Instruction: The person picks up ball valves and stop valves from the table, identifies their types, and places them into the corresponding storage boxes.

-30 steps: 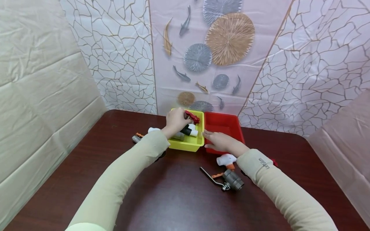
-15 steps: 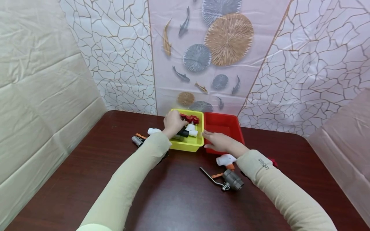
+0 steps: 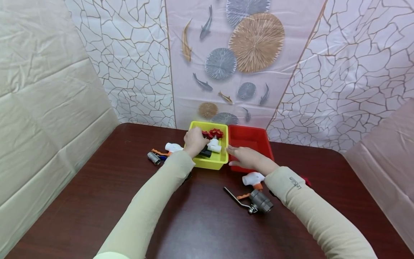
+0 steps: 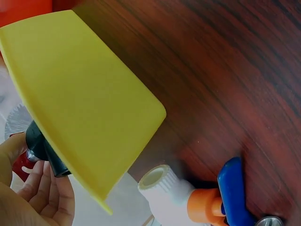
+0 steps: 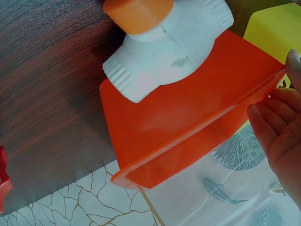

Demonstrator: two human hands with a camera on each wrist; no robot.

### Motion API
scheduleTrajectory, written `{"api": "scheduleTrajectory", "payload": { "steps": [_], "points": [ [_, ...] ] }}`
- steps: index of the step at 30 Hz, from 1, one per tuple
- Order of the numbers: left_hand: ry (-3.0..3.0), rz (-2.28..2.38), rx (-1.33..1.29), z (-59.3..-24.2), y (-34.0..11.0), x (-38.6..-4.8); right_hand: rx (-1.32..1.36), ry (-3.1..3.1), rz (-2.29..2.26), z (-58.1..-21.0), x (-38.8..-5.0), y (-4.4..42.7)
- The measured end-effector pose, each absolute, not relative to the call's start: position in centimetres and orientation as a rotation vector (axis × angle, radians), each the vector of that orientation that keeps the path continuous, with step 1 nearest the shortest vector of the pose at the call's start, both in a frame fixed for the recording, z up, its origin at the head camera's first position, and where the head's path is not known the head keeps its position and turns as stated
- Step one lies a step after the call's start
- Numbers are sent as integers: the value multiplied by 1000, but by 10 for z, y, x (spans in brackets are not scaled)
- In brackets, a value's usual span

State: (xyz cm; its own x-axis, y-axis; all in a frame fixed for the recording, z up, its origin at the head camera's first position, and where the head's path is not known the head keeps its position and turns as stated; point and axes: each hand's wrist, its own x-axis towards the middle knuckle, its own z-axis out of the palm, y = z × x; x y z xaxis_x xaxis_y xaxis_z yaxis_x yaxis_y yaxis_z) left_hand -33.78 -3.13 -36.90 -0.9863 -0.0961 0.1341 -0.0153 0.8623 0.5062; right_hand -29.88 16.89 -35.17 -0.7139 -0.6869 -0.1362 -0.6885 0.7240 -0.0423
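Observation:
Inside the yellow bin (image 3: 207,164), my left hand (image 3: 194,141) grips a black valve (image 3: 205,153) with a red handle. The left wrist view has thumb and fingers of the left hand (image 4: 35,188) round this dark valve (image 4: 41,148), partly hidden by the bin's wall (image 4: 94,99). A white valve (image 3: 214,145) with a red handwheel (image 3: 216,133) lies just right of it in the bin. My right hand (image 3: 247,158) has its fingers extended at the red bin's (image 3: 266,147) left rim, beside the yellow bin; in the right wrist view that hand (image 5: 284,132) touches the rim.
In front of the red bin lie a white valve with an orange part (image 3: 253,178) and a grey metal valve (image 3: 261,201) with a long lever. Left of the yellow bin are another white valve (image 3: 173,147) and a small metal valve (image 3: 153,158). A red piece (image 3: 306,181) shows beside the right sleeve.
My left hand has shifted slightly toward the front of the yellow bin, and the red handle by it has moved left, away from the white valve's handwheel. My right hand has stayed put.

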Motion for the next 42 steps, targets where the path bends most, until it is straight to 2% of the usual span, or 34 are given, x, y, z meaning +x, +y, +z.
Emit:
{"api": "scheduleTrajectory", "payload": {
  "steps": [24,42],
  "points": [
    [-2964,-777,136,-383,-39,-336,-1051,2764,35,-352,-298,165],
    [-3176,-810,55,-366,-53,-332,-1071,2772,25,-351,-297,164]
  ]
}}
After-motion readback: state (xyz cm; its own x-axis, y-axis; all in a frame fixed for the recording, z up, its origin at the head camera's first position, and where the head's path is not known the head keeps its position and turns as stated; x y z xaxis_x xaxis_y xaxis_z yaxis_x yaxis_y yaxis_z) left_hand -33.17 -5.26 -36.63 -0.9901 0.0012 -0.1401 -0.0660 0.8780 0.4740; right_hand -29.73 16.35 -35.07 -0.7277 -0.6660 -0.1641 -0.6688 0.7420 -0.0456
